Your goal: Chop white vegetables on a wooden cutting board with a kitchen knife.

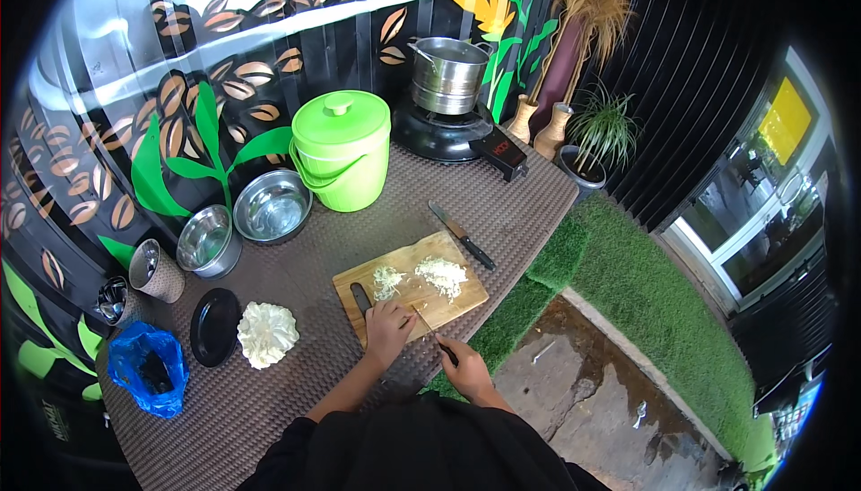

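Note:
My right hand (466, 371) grips the dark handle of a kitchen knife (425, 321), its thin blade slanting over the near edge of a wooden cutting board (408, 253). Close to the blade, my left hand (390, 333) rests on the board with fingers bent. Whatever may be under those fingers is hidden. Two heaps of finely shredded cabbage lie on the board: a smaller heap (387, 282) and a larger, paler heap (441, 276). A dark slot (361, 298) shows at the board's left end. Beyond the board lies a second knife (471, 243) with a black handle.
On the woven-pattern table (282, 410) stand a cabbage piece (268, 335), black plate (214, 327), blue plastic bag (148, 370), two metal bowls (274, 206), cutlery cups (157, 271) and a lidded green bucket (342, 155). A steel pot (449, 77) sits on a black burner (430, 131).

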Demonstrator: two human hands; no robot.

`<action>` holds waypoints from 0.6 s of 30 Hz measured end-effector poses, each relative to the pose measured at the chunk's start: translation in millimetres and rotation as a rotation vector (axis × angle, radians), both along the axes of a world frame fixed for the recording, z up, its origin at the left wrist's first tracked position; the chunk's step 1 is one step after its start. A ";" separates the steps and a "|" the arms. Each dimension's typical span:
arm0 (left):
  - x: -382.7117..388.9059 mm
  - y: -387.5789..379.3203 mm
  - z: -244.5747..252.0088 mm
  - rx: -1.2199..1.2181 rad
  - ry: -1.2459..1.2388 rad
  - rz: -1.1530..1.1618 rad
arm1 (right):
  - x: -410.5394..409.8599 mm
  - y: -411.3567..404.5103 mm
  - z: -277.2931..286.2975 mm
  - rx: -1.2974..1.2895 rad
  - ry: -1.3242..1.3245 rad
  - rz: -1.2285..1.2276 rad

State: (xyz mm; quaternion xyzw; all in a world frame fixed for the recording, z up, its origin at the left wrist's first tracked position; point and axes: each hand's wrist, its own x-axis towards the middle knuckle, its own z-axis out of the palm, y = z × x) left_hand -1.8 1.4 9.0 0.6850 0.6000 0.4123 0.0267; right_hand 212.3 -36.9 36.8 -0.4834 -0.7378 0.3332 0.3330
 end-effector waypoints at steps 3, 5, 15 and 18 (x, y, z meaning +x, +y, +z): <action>1.8 0.3 0.3 0.017 0.009 0.013 | 1.2 4.6 -4.1 -0.001 0.070 -0.022; 1.1 0.4 -0.8 0.039 0.004 0.020 | 2.6 4.7 -4.0 -0.023 0.097 -0.049; -2.6 -0.8 -8.7 0.027 0.004 0.052 | 7.9 -13.1 10.4 -0.018 0.027 -0.027; -0.4 -2.4 -5.0 0.018 0.019 0.048 | 8.4 -13.5 10.7 -0.006 0.012 -0.031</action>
